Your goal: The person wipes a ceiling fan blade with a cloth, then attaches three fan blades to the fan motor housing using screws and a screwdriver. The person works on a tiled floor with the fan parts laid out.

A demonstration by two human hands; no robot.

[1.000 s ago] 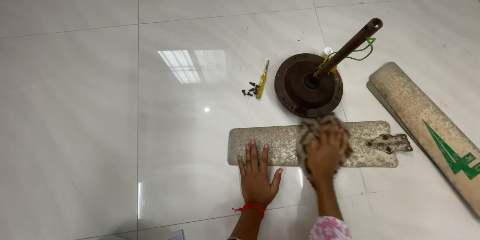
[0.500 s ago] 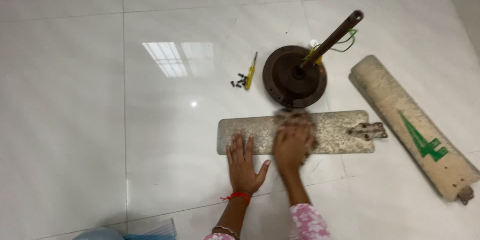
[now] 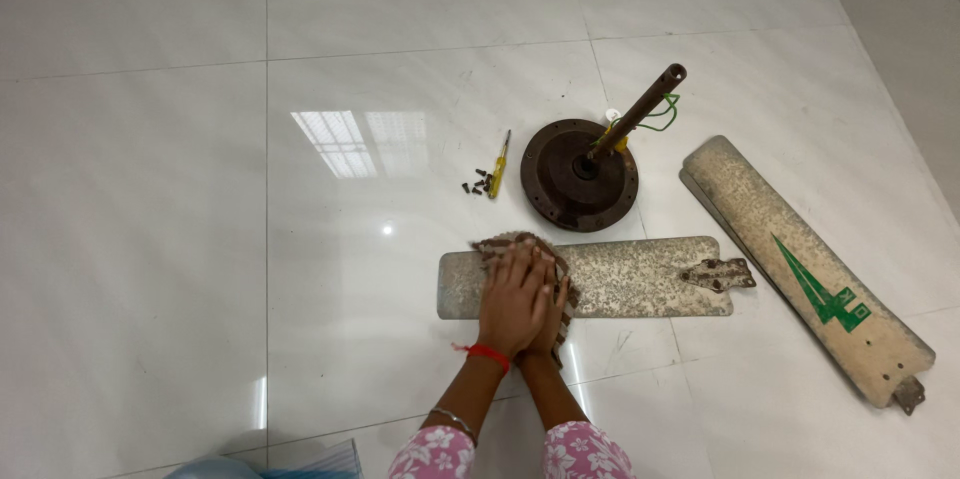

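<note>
Both hands stacked on a brown cloth [image 3: 520,244], pressing it flat onto a dirty fan blade [image 3: 640,277] lying on the white tiled floor [image 3: 200,239]. Left hand [image 3: 510,299] on top, fingers spread flat, palm down, red thread at wrist. Right hand [image 3: 553,311] mostly hidden under and beside the left, flat on the cloth too; neither hand curls around anything. Cloth sits on the blade's left part, its edges showing past the fingertips. Blade's metal bracket [image 3: 720,274] at the right end. Second blade [image 3: 800,264] with green mark lies to the right, apart, angled. Fan motor [image 3: 565,184] with rod [image 3: 640,109] just behind the first blade. Yellow screwdriver [image 3: 499,164] and small screws [image 3: 476,182] left of motor.
</note>
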